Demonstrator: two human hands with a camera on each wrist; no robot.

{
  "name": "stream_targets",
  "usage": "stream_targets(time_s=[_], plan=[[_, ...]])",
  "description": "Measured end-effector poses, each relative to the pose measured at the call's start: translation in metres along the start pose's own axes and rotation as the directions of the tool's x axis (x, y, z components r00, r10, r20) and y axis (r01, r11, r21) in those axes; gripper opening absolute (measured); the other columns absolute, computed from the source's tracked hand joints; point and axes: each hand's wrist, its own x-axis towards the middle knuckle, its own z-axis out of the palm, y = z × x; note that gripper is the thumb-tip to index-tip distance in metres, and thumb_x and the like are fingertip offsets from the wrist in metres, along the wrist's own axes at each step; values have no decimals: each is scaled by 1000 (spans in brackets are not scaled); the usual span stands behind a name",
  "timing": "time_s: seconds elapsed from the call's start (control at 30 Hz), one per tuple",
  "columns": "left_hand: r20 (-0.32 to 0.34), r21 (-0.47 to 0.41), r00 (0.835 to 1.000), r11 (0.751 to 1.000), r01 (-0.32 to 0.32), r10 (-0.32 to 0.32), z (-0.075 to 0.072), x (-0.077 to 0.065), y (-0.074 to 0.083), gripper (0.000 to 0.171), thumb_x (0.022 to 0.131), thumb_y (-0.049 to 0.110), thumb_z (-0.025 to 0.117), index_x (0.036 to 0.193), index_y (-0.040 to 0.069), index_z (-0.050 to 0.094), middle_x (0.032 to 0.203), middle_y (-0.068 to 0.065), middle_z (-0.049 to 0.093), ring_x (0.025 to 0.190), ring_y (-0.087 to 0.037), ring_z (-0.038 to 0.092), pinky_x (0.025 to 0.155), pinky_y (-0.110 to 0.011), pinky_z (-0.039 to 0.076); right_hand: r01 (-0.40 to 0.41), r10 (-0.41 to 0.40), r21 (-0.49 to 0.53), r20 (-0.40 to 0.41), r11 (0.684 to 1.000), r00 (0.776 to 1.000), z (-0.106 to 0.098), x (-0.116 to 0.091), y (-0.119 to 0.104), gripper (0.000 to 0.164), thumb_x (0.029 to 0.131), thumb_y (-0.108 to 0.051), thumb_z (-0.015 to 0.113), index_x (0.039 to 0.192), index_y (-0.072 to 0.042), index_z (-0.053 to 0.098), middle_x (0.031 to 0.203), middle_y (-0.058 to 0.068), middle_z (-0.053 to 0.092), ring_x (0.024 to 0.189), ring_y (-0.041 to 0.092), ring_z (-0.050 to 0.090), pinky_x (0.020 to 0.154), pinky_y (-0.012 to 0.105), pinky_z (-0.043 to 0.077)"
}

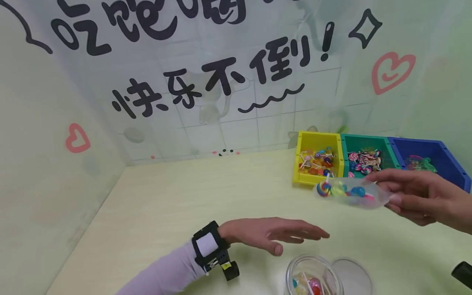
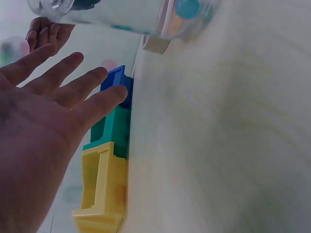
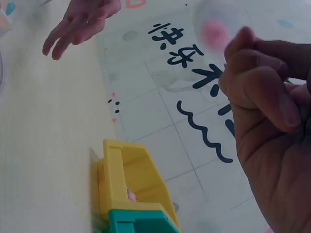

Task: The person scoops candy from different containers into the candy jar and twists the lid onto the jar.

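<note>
Left of right hand [image 1: 433, 197], translucent container [image 1: 378, 196], end pinched; left hand [image 1: 267, 233] empty, fingers extended.

We saw a pale lilac sleeve [image 1: 166, 268] that reached the left wrist, where a thick black wrist mount [image 1: 221, 246] with squared corners framed a white panel [image 1: 207, 244]. Below the panel we made out small silvery and black fittings [image 1: 212, 264], a bright yellow label [image 1: 226, 266] and a stubby black cylinder [image 1: 232, 271]. We saw that the left hand [image 1: 273, 234] and the right hand [image 1: 424, 196] were bare

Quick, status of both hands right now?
Left hand: open, holding nothing.
Right hand: closed on one end of a translucent container with colorful candies inside.
</note>
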Motion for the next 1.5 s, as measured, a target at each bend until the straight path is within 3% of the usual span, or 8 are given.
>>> stream_targets(time_s=[0.13,0.3,0.53,0.77,1.1,1.33,1.43,1.5], plan=[[81,-67,995,996,57,-51,10,-1,0,123,66,90,42,153,9,8,160,-8,19,145,-6,24,116,-29,28,-30,-17,150,308,988,951,11,4,-7,53,99,11,25,147,-11,32,105,7,61,52,31,29,34,33,22],[86,-62,989,991,122,-117,15,-1,2,116,68,84,49,154,16,10,158,0,25,139,1,29,113,-25,31,-76,29,87,449,993,893,26,10,-15,48,99,10,29,145,-2,33,96,11,60,56,29,40,38,27,37],[52,-23,989,990,141,-139,18,2,4,100,78,76,50,154,19,18,155,5,32,133,4,36,108,-22,37,17,80,-220,425,975,902,35,12,-22,42,99,-1,43,140,-12,44,94,-2,67,78,7,62,54,18,48],[51,-22,988,989,147,-145,17,3,3,95,79,73,51,151,15,27,149,1,42,123,6,42,105,-21,40,138,84,-468,423,873,902,45,15,-39,40,101,-12,47,140,-15,45,88,-16,65,78,-5,59,58,14,47],[71,-17,990,992,121,-120,16,4,3,91,83,68,52,150,12,27,149,-4,39,124,7,40,105,-20,40,177,114,-643,385,745,916,58,13,-50,46,98,-23,55,143,-19,45,97,-22,62,80,-9,56,61,14,46],[41,14,976,977,214,-214,16,5,8,69,88,2,60,149,14,31,153,5,35,128,7,37,105,-18,39,228,63,-717,354,658,933,65,7,-44,48,97,-24,57,143,-27,44,90,-26,55,77,-10,51,59,15,43],[52,18,976,978,209,-209,14,5,8,69,89,4,61,149,13,29,153,4,35,127,6,37,105,-19,39,248,40,-733,351,634,935,64,6,-42,49,96,-23,57,143,-28,44,90,-26,53,78,-10,50,59,14,41],[65,12,979,981,193,-193,12,5,7,69,92,23,62,151,13,27,155,4,32,129,6,36,105,-19,39,252,31,-741,346,623,938,62,6,-42,49,96,-23,58,143,-28,43,89,-26,53,78,-10,50,58,14,41]])
